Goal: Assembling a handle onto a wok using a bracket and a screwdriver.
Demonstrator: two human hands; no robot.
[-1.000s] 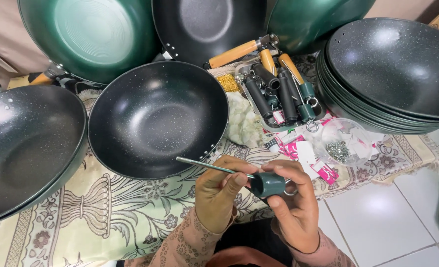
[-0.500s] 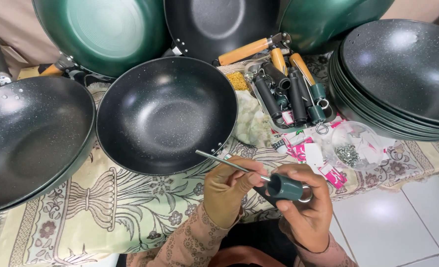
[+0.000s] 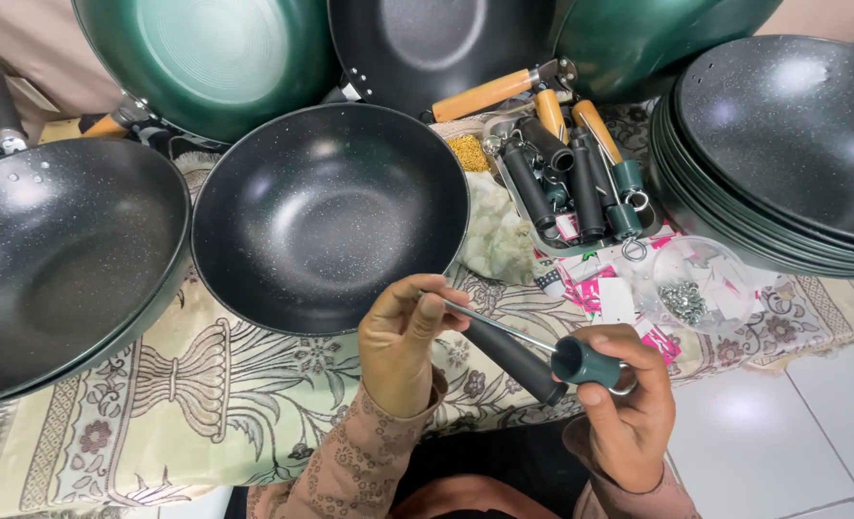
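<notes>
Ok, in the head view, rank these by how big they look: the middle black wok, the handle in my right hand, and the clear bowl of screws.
1. Middle black wok, clearly largest.
2. Clear bowl and handle in the right hand: look similar; the handle is nearer the camera and partly covered, so unranked.

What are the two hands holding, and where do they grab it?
The right hand grips a black pan handle by its dark green end cap. The left hand pinches the tip of a thin metal rod running into that cap.

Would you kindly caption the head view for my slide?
Left hand pinches a thin metal rod entering a dark pan handle held by the right hand, beside a black wok.
</notes>
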